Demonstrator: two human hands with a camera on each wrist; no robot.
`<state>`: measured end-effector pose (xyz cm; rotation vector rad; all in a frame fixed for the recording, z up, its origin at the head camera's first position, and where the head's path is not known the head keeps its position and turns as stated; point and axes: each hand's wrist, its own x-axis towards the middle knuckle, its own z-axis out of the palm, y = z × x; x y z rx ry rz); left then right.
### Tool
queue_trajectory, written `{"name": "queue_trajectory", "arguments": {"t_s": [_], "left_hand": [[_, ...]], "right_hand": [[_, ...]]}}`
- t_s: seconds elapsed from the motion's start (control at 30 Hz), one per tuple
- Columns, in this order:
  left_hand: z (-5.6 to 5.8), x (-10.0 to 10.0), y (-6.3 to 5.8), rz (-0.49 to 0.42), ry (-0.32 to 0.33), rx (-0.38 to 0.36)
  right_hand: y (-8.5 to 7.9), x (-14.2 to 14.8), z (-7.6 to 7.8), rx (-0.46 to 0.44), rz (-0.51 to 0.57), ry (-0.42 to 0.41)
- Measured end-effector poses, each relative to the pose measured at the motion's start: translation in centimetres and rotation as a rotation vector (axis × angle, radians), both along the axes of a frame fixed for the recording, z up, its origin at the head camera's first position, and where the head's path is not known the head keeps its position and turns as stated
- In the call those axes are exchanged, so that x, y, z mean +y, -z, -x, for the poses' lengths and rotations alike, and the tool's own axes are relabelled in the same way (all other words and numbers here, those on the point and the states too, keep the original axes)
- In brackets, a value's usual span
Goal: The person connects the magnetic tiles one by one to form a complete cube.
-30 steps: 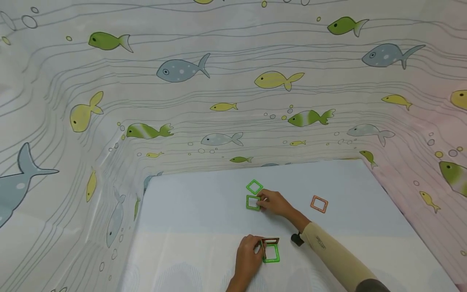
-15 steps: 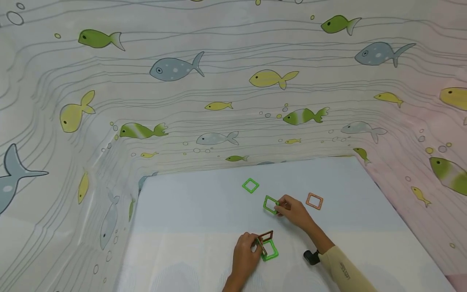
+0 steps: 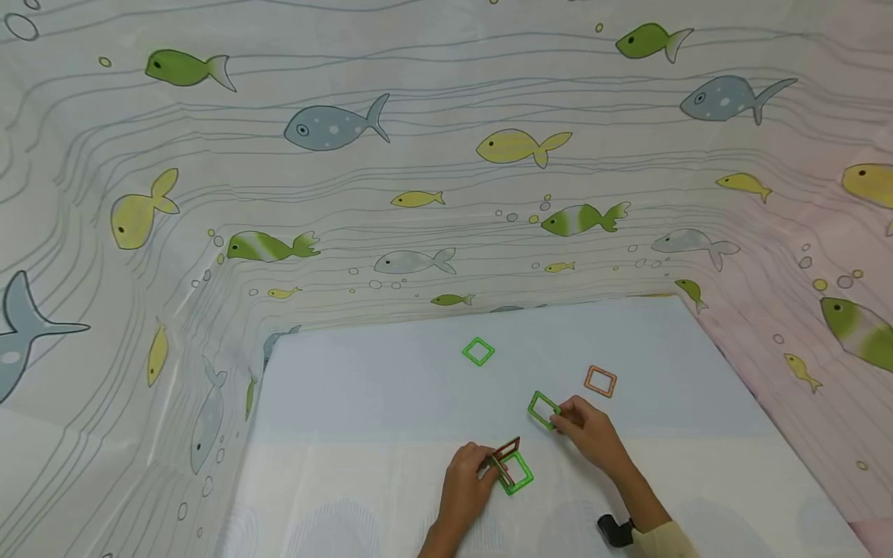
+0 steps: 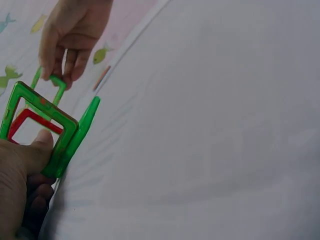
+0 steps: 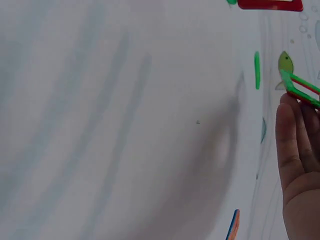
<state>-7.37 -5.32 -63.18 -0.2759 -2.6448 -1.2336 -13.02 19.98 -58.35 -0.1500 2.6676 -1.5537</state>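
Observation:
Near the table's front, my left hand (image 3: pixel 463 484) grips a small build of square magnetic tiles. Its base is a green tile (image 3: pixel 526 466) lying flat in the head view, with upright tiles joined at its edges. The left wrist view shows a red tile (image 4: pixel 44 121) behind a green one, with the left thumb over them. To the right and farther back, my right hand (image 3: pixel 591 434) pinches another green square tile (image 3: pixel 533 402) by one edge, tilted and apart from the build. In the right wrist view this held tile (image 5: pixel 295 93) is partly cut off by the frame.
A loose green tile (image 3: pixel 486 344) lies flat toward the back of the white table (image 3: pixel 363 395). An orange tile (image 3: pixel 604 372) lies behind the right hand. A black device (image 3: pixel 615 532) sits at the right wrist. Fish-printed sheeting (image 3: pixel 418 232) rises around the back and sides.
My right hand has lifted the green tile away from beside the loose green one and carried it right and nearer. My left hand keeps hold of the build, which has turned slightly.

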Motion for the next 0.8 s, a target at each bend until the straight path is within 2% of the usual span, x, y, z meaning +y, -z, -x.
{"name": "queue_trajectory", "arguments": {"t_s": [0.17, 0.43, 0.67, 0.8], "left_hand": [[-0.1, 0.2, -0.2, -0.004, -0.001, 0.000], [0.2, 0.4, 0.0, 0.032, -0.008, 0.020], [0.0, 0.4, 0.1, 0.040, -0.013, 0.075], [0.0, 0.5, 0.3, 0.038, -0.018, 0.081]], "right_hand": [[-0.2, -0.1, -2.2, -0.004, -0.055, 0.046], [-0.4, -1.3, -5.0, -0.015, -0.014, 0.108], [0.2, -2.6, -6.4, 0.096, -0.073, 0.145], [0.4, -3.1, -6.8, 0.101, -0.062, 0.133]]}}
